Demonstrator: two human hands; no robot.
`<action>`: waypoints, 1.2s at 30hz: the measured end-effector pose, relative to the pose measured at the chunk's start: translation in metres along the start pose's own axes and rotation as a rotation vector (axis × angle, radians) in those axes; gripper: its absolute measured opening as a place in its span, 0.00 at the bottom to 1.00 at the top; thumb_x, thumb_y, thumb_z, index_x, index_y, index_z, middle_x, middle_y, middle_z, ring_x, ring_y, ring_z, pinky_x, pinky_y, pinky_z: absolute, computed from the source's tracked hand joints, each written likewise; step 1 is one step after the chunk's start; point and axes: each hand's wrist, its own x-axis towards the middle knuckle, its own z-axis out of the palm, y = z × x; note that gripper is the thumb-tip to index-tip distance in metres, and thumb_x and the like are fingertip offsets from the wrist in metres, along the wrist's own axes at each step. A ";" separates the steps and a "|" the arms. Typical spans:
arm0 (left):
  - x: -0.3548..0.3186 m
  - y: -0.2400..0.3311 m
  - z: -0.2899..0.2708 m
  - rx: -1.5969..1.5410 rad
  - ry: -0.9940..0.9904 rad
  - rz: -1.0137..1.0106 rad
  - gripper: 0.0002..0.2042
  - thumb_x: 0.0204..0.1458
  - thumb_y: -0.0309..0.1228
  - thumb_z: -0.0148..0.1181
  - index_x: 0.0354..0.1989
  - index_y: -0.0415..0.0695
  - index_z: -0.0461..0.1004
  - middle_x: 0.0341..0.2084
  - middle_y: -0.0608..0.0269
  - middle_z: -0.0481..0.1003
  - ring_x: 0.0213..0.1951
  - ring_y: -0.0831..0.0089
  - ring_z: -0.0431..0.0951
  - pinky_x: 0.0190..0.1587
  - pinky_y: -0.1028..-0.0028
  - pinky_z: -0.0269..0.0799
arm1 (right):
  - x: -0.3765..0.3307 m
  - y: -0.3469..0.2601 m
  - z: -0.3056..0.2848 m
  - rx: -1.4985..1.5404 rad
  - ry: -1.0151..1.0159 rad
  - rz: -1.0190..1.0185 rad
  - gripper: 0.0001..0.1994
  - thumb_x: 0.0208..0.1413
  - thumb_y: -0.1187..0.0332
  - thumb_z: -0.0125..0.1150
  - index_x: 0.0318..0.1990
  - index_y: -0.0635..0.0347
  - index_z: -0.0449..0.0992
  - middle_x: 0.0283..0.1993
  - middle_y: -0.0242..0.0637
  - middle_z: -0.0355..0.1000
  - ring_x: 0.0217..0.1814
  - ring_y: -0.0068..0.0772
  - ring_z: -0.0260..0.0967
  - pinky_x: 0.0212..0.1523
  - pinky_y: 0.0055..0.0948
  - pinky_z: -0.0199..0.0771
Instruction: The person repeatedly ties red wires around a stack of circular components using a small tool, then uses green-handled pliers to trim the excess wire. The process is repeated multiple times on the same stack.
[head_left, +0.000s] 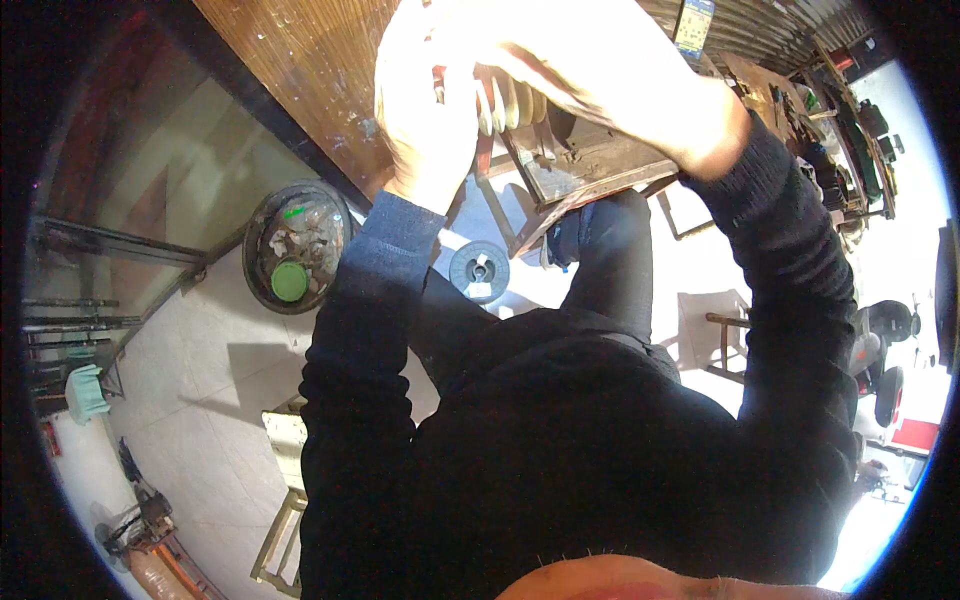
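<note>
Strong glare washes out both of my hands at the top of the view, over the edge of a brown wooden tabletop (310,60). My left hand (425,125) is raised with its fingers bent inward. Reaching across from the right, my right hand (570,50) meets it, and the fingers come together. A small bit of red shows by the left fingers, but the thing they hold cannot be made out. Just below the hands hangs a row of red and cream pointed pieces (510,103), perhaps tool handles, at the table's side.
An open wooden drawer or tray (610,165) juts out over my lap. On the floor are a dark round bin (335,215) with scraps and a green lid (290,282), a black spool (479,270) and a wooden stool (285,440). Cluttered shelves (850,150) line the right side.
</note>
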 end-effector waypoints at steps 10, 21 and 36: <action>-0.003 -0.009 0.000 0.081 0.040 0.091 0.17 0.56 0.22 0.63 0.54 0.34 0.74 0.48 0.49 0.77 0.49 0.58 0.79 0.54 0.67 0.74 | -0.001 0.014 -0.019 0.225 0.129 0.249 0.25 0.61 0.58 0.69 0.60 0.65 0.75 0.54 0.41 0.78 0.55 0.30 0.76 0.53 0.33 0.79; 0.010 0.008 -0.019 0.052 -0.009 0.076 0.10 0.56 0.23 0.64 0.46 0.37 0.77 0.47 0.54 0.79 0.49 0.61 0.80 0.56 0.68 0.73 | -0.010 0.012 0.006 0.466 0.220 0.094 0.26 0.63 0.54 0.67 0.59 0.65 0.74 0.52 0.39 0.77 0.53 0.31 0.76 0.51 0.33 0.78; 0.067 0.010 -0.029 0.010 -0.486 -0.083 0.15 0.54 0.26 0.69 0.49 0.38 0.77 0.51 0.52 0.78 0.53 0.59 0.78 0.59 0.65 0.72 | -0.023 0.020 -0.020 0.002 0.171 0.277 0.23 0.63 0.58 0.66 0.58 0.65 0.76 0.52 0.42 0.78 0.53 0.33 0.77 0.53 0.34 0.78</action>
